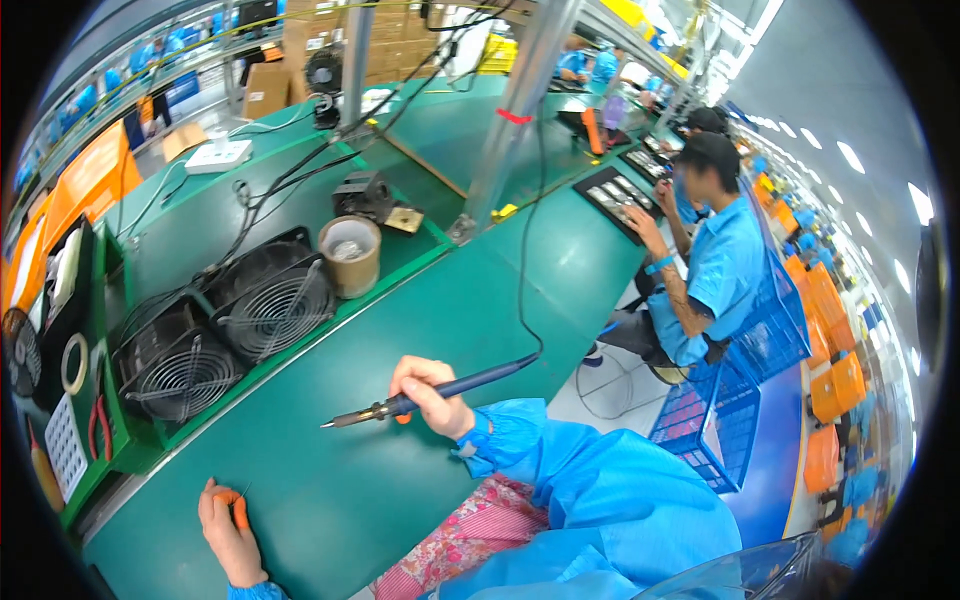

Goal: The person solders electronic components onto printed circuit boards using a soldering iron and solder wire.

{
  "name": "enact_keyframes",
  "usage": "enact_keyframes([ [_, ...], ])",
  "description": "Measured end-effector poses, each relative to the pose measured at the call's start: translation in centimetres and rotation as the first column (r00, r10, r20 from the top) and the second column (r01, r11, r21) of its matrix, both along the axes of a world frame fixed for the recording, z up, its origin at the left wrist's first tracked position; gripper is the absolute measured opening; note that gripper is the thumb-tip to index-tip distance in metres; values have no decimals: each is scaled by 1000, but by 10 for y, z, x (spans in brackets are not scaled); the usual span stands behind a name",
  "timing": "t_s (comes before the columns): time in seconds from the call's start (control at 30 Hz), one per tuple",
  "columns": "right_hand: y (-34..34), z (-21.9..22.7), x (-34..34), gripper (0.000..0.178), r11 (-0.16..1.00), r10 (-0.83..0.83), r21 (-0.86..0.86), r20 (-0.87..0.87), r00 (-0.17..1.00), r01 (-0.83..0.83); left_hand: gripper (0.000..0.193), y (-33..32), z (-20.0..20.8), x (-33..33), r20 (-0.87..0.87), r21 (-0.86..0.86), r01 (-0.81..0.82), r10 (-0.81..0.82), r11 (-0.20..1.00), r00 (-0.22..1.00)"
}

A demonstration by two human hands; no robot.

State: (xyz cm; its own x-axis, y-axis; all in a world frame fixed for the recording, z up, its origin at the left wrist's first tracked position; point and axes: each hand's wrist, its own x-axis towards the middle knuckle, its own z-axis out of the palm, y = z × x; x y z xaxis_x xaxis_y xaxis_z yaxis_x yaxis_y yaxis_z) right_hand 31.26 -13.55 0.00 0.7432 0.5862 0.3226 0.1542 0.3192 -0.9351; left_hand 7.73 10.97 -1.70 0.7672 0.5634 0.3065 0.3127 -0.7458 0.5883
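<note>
My right hand [432,398] grips a soldering iron [450,388] by its dark blue handle, pen-fashion. The iron's metal tip points left over the green bench [330,490], and its cord loops up behind it. An orange cover shows on a finger under the handle. Resting at the bench's near left, my left hand [228,533] has its thumb and an orange-covered finger drawn together. A thin dark strand of wire [246,490] sticks out there. The two hands are well apart.
Two black fans [185,372] with wire guards and a cardboard-cored spool [350,255] stand on the ledge, near a black iron stand [363,195]. Pliers [100,428] lie in the left tray. A co-worker [715,260] sits right, by a black tray [612,203] and blue baskets [712,420].
</note>
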Motion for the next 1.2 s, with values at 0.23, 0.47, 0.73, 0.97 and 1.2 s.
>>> enact_keyframes([
  [0.23,-4,-5,-1,25,980,-197,49,171,965,191,14,10,-10,6,72,154,103,-116,983,991],
  [0.47,-5,-12,-3,28,992,-88,85,-6,996,88,10,3,-1,-6,40,191,60,-69,980,997],
  [0.73,3,-2,-4,27,989,-131,74,54,990,127,12,4,-3,-3,14,122,65,-68,990,998],
  [0.97,0,-16,3,26,984,-163,78,56,985,158,12,7,-5,-3,25,140,76,-80,987,996],
  [1.2,0,-10,-3,25,979,-184,86,10,983,183,10,4,-2,-4,61,143,62,-71,988,996],
])
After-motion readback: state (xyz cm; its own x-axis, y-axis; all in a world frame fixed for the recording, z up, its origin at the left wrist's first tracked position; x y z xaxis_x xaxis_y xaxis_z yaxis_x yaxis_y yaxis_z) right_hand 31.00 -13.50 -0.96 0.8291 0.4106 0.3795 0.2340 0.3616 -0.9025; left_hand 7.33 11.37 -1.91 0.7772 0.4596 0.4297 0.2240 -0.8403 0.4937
